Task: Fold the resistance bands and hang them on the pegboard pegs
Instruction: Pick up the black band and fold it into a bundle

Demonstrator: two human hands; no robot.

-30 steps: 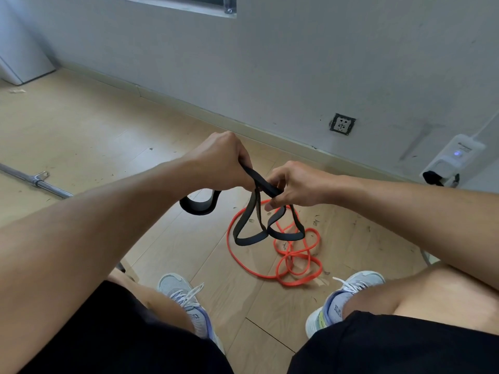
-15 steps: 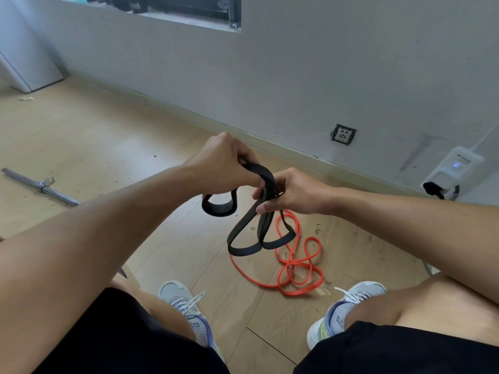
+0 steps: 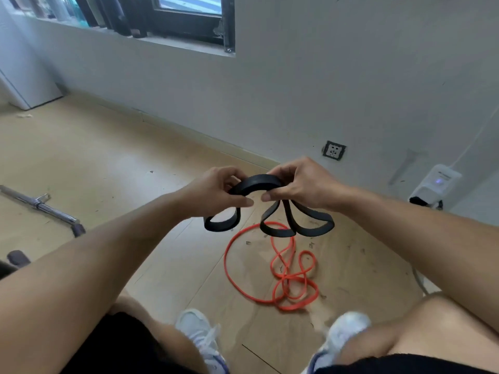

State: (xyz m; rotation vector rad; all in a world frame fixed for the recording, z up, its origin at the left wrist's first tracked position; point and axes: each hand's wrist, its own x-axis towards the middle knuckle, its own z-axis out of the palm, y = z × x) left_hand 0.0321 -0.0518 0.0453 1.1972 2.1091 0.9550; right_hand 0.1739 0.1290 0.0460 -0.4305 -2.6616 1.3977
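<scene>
While both hands, left hand (image 3: 216,193) and right hand (image 3: 302,184), pinch the wide black rubber resistance band (image 3: 256,182), its loops hang gathered for folding. Below on the wooden floor (image 3: 108,157), the thin orange resistance band (image 3: 283,279) lies tangled, untouched.

Bare wooden floor (image 3: 113,163) fills the left and centre of the frame, open up to the wall (image 3: 297,90) that runs across the upper half and closes off the far side. At the left edge a metal bar (image 3: 40,205) lies on the boards. Below centre, an orange resistance band (image 3: 286,268) is tangled on the floor, just beyond the two shoes (image 3: 199,336). Above it both hands (image 3: 216,194) hold a black resistance band (image 3: 256,183) whose loops hang clear of the floor, with open space beneath and to either side. At the right edge a white device (image 3: 434,184) sits against the wall, near a wall socket (image 3: 334,150).
</scene>
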